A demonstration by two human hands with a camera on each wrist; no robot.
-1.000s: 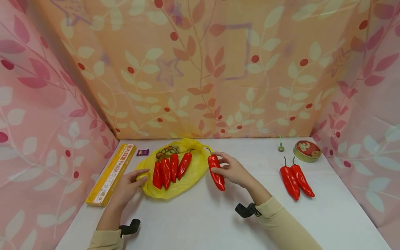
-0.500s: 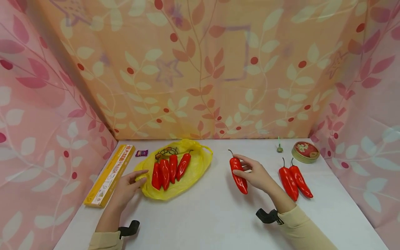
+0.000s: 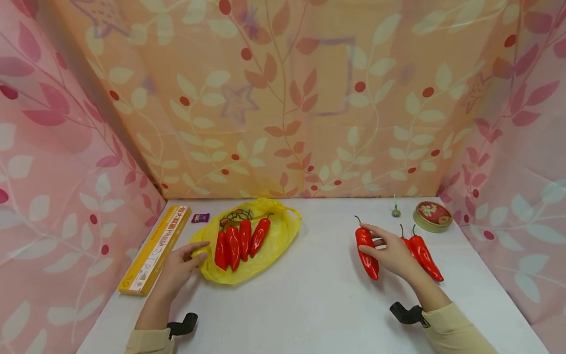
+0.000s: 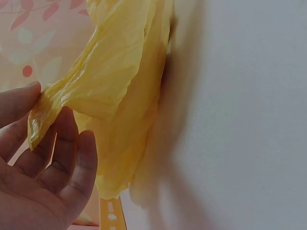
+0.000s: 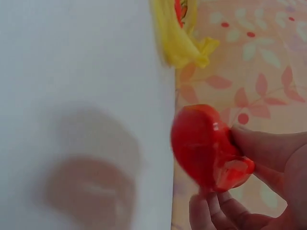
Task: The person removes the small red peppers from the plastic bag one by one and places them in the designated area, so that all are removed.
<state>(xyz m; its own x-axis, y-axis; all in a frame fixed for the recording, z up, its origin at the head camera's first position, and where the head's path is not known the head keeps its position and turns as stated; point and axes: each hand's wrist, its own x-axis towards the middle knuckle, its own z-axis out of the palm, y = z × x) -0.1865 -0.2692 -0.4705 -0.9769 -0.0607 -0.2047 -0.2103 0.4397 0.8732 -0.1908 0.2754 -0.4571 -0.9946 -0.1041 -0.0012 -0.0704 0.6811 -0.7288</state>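
Observation:
My right hand [image 3: 393, 254] holds a red chili pepper [image 3: 367, 255] by its sides, stem end away from me, above the table to the right of centre. In the right wrist view the pepper [image 5: 196, 143] is seen end-on between thumb and fingers, its shadow on the table. A thin yellow plastic bag [image 3: 279, 237] lies spread at the left, with several red peppers [image 3: 233, 246] on it. At its left edge my left hand [image 3: 179, 265] pinches the plastic; the left wrist view shows the bag [image 4: 112, 76] bunched between the fingertips.
Two more red peppers [image 3: 426, 258] lie at the right, one partly hidden behind my right hand. A round red-topped tin [image 3: 433, 216] and a small green item [image 3: 395, 212] stand behind them. A yellow pasta box [image 3: 155, 250] and a purple packet [image 3: 201, 218] lie far left.
My right hand has carried the pepper from the bag's right edge rightward, towards the two peppers there. The left hand has stayed at the bag's left edge.

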